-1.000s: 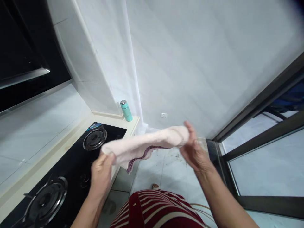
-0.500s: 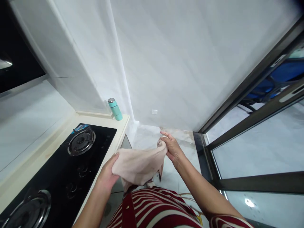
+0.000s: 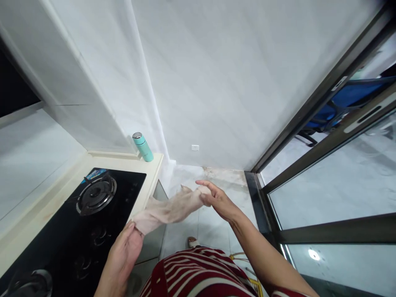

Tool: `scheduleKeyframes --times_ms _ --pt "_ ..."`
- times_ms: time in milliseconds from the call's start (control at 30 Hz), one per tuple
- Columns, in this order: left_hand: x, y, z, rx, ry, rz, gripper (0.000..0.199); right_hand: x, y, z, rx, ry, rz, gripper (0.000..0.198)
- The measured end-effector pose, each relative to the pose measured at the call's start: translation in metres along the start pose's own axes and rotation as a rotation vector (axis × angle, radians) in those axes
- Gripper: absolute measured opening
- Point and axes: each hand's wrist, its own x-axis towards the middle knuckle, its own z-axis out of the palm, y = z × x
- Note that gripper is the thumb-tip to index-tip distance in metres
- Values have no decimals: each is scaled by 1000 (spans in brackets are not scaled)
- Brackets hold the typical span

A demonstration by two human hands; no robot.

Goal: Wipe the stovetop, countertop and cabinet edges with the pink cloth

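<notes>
A pale pinkish cloth (image 3: 170,211) hangs stretched between my hands, bunched along its length and partly twisted. My left hand (image 3: 125,249) pinches its lower left end with the thumb on top, close to the counter's front edge. At the upper right end, my right hand (image 3: 218,201) grips the cloth between thumb and fingers, with the index finger reaching out past it. The cloth is in the air in front of the cabinet and above the floor.
A black gas stove (image 3: 105,218) is set in the cream counter (image 3: 154,163) on the left. A turquoise thermos (image 3: 143,147) stands at the counter's far corner. Glass sliding doors (image 3: 324,181) with dark frames are on the right. A wall socket (image 3: 195,147) sits low on the far wall.
The cloth went from spread out to a narrower, bunched strip. My left hand moved down and left, while my right stayed at about the same height. The view shifted slightly.
</notes>
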Motion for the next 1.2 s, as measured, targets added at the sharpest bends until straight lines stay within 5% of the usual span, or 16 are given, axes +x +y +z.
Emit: scheduleKeyframes --times_ms 100,333,500,633,733,867,1000,1100,1200 --pt "13 -2 -20 86 109 104 45 15 6 -13 -329 115 -99 43" --pt "22 -12 -59 577 411 312 43 14 -5 -47 -1072 -91 44 40" --pt "16 -21 -68 641 418 174 44 10 -3 -51 -1234 -108 105 27" --pt "10 -24 -70 705 289 118 58 10 5 -52 -1134 -45 -47 29" --pt "6 -14 -66 681 151 81 73 13 -7 -55 -988 -119 -76 34" --pt "8 42 -48 638 9 74 74 28 -63 -57 -789 -253 -110 42" --pt "19 83 -23 277 80 318 70 52 -83 -33 -278 -86 -145 54" --pt "17 46 -24 11 144 283 70 48 -28 2 100 -64 67 69" --pt "3 -22 -45 -38 134 -80 73 25 49 28 252 -149 423 74"
